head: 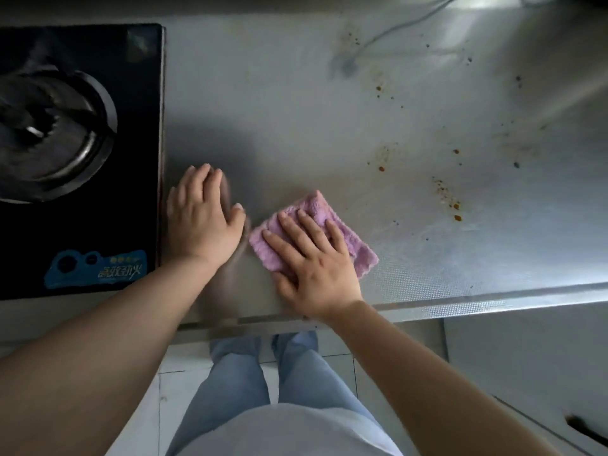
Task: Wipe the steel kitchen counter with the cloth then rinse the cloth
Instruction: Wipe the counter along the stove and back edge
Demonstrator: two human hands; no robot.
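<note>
A folded pink-purple cloth point(348, 232) lies flat on the steel counter point(296, 110) near its front edge. My right hand point(312, 258) presses down on the cloth with straight, spread fingers, covering its near half. My left hand point(204, 218) rests flat on the bare counter just left of the cloth, fingers straight, holding nothing. Brown and orange spots point(450, 199) dot the counter to the right of the cloth and further back.
A black glass gas stove point(141, 126) with a steel burner ring point(98, 103) sits at the left, right beside my left hand. A grey cable point(394, 28) runs across the back of the counter. The counter's front edge point(460, 304) runs below my hands.
</note>
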